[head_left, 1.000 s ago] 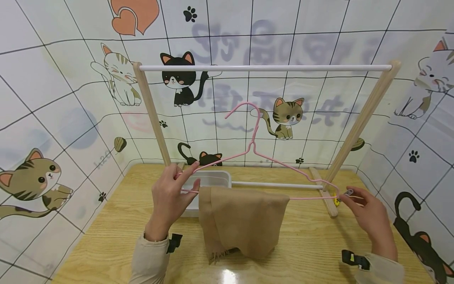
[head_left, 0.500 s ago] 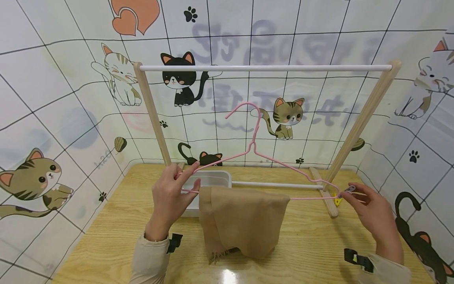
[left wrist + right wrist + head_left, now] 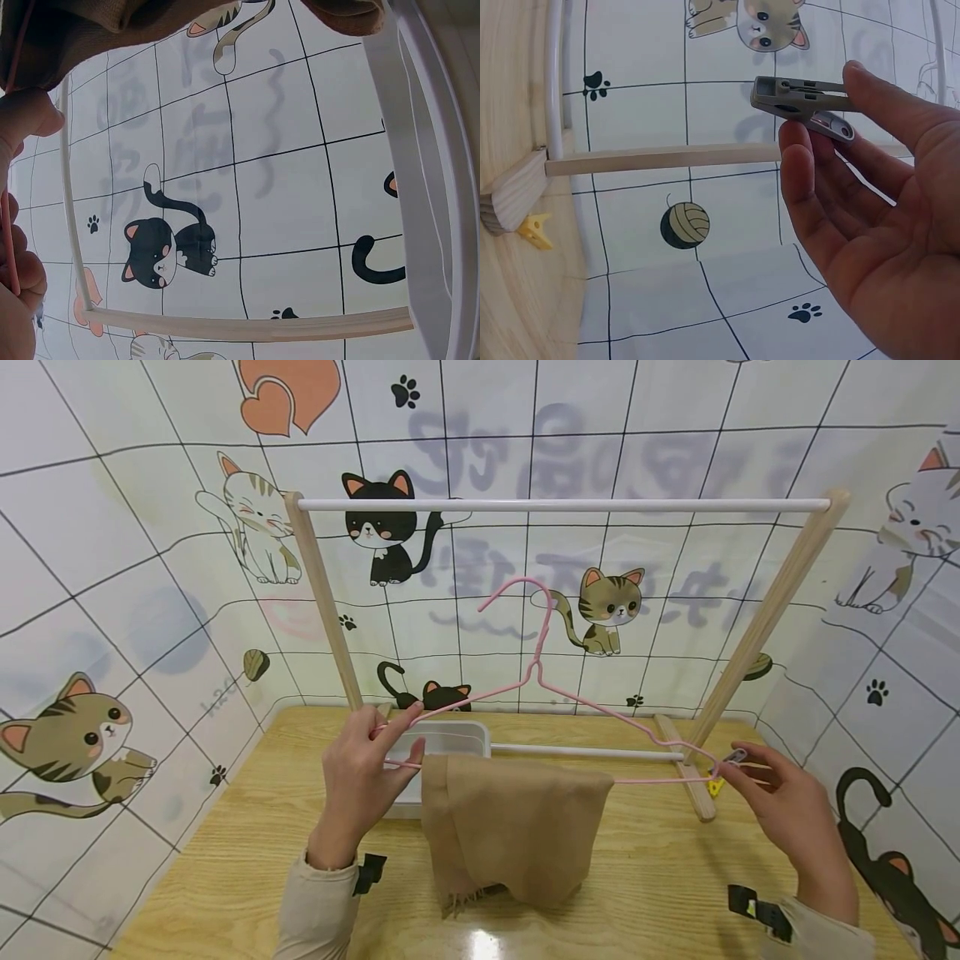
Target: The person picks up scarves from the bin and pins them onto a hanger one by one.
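Observation:
A pink wire hanger is held upright over the table, its hook at the top. Over its lower bar hangs a brown fringed cloth, folded across it. My left hand grips the hanger's left end; in the left wrist view the left fingers curl about the pink wire. At the hanger's right corner, my right hand pinches a grey clothespin between thumb and fingers. From the head view I cannot tell whether the clothespin touches the wire.
A wooden rack with a white top rod stands behind the hanger. Behind the cloth and left hand is a white plastic tub. A yellow clothespin lies by the rack's right foot. Cat-patterned sheeting encloses the table.
My right hand shifted a little right and up with the clothespin, and the clothespin now sits close to the hanger's corner. The left hand, hanger and cloth have stayed nearly still.

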`<control>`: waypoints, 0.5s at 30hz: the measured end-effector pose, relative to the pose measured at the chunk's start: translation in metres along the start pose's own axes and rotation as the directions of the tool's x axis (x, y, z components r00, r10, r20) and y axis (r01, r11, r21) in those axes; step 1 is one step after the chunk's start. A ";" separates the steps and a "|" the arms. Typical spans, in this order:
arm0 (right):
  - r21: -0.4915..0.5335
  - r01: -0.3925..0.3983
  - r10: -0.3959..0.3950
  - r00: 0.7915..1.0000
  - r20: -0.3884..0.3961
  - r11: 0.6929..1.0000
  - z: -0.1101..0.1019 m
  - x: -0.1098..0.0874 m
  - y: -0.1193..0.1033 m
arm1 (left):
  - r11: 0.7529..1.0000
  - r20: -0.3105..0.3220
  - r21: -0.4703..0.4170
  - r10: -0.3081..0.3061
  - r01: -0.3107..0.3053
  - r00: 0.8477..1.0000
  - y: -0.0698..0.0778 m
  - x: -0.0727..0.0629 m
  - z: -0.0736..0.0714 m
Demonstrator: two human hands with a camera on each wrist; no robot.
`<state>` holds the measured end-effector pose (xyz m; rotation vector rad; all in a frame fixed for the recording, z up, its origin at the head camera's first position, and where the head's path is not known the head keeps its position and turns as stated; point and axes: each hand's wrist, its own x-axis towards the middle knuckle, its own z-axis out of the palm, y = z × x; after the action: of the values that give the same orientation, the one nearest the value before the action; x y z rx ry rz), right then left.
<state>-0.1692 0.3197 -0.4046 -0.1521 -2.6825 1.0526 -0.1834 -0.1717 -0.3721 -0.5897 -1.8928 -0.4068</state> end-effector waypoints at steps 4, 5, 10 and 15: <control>-0.001 -0.002 0.002 1.000 0.005 1.000 -0.002 -0.001 -0.005 | 1.000 0.002 0.000 -0.003 0.003 1.000 0.000 0.000 0.000; -0.004 0.002 -0.002 1.000 0.003 1.000 -0.002 -0.002 -0.006 | 1.000 0.003 0.000 -0.003 0.003 1.000 0.000 0.000 0.000; -0.018 0.019 -0.020 1.000 -0.012 1.000 -0.005 -0.004 -0.012 | 1.000 0.001 0.003 -0.002 0.002 1.000 0.001 0.001 0.000; -0.027 0.032 -0.033 0.999 -0.030 0.999 -0.007 -0.006 -0.017 | 1.000 0.002 0.003 -0.003 0.003 1.000 0.000 0.000 0.000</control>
<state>-0.1614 0.3107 -0.3896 -0.1274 -2.6637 0.9973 -0.1830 -0.1715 -0.3718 -0.5853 -1.8956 -0.4051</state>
